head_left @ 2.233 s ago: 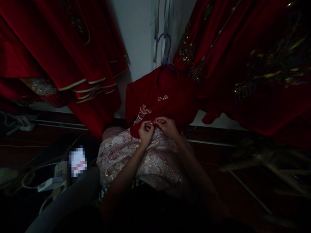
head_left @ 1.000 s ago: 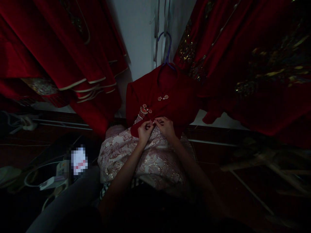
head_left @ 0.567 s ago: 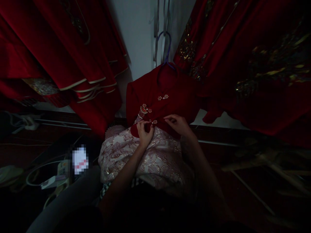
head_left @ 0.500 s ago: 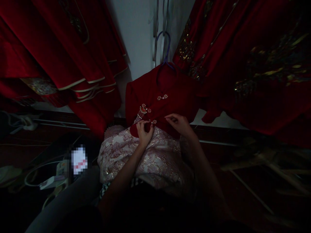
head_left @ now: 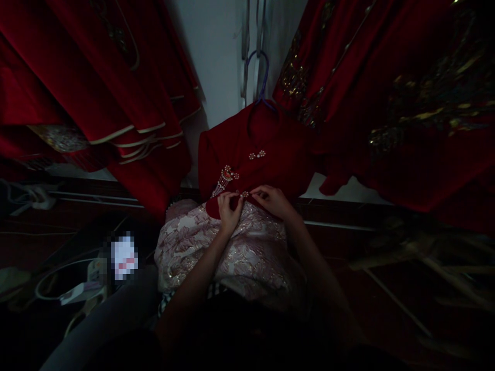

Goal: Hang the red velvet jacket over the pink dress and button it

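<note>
A dark red garment (head_left: 266, 139) hangs on a purple hanger (head_left: 260, 77) in front of me, its lower part draped over a pink and gold patterned cloth (head_left: 232, 252) on my lap. My left hand (head_left: 229, 210) is closed on the red fabric's edge beside a small beaded fastening (head_left: 244, 194). My right hand (head_left: 273, 199) pinches with its fingertips just right of that fastening; what they hold is too small to make out. A beaded tassel ornament (head_left: 224, 179) and a pearl clasp (head_left: 257, 154) sit higher on the garment.
Red garments with gold trim (head_left: 127, 103) hang at left and embroidered ones (head_left: 406, 93) at right, against a white wall (head_left: 220, 56). Cables and a white device (head_left: 73, 293) lie on the dark floor at lower left. The scene is very dim.
My right hand drew away to the right from the fastening about half a second ago, then came back beside it. My left hand stayed on the red fabric.
</note>
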Demonstrator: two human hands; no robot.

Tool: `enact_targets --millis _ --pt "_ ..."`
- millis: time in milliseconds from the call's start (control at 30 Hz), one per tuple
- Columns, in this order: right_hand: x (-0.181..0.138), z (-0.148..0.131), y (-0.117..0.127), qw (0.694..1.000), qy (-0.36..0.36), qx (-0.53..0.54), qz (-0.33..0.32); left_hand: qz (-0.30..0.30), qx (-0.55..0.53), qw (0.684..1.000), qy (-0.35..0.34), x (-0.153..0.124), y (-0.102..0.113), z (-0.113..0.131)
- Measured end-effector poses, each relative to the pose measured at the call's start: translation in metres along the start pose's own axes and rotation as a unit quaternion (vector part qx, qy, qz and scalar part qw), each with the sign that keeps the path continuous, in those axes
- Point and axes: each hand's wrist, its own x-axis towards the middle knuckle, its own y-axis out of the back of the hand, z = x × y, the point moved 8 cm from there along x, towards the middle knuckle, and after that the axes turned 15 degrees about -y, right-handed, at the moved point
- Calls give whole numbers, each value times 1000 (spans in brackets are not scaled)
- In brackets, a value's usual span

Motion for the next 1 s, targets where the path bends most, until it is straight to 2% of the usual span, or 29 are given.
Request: enact_targets --millis 167,300,733,800,867,933,1000 --pt "3 7 -11 1000 -15 12 -3 3 -10 1000 -10 0 -1 -2" --pt "5 10 -21 999 -24 37 -19 9 -35 999 8 -1 -1 -3" --pt "5 10 -29 998 -9 50 -31 13 -59 996 68 -3 1 -4" --pt "4 9 -29 999 6 48 -20 3 -95 991 91 -2 -2 -6" --pt "4 8 -28 999 11 39 4 -36 -161 980 111 2 -10 -5" --pt "5 9 -25 999 2 21 38 -90 -237 959 128 8 -21 -2" --pt "4 8 -20 997 -13 1 72 -91 -295 935 172 16 -26 -8"
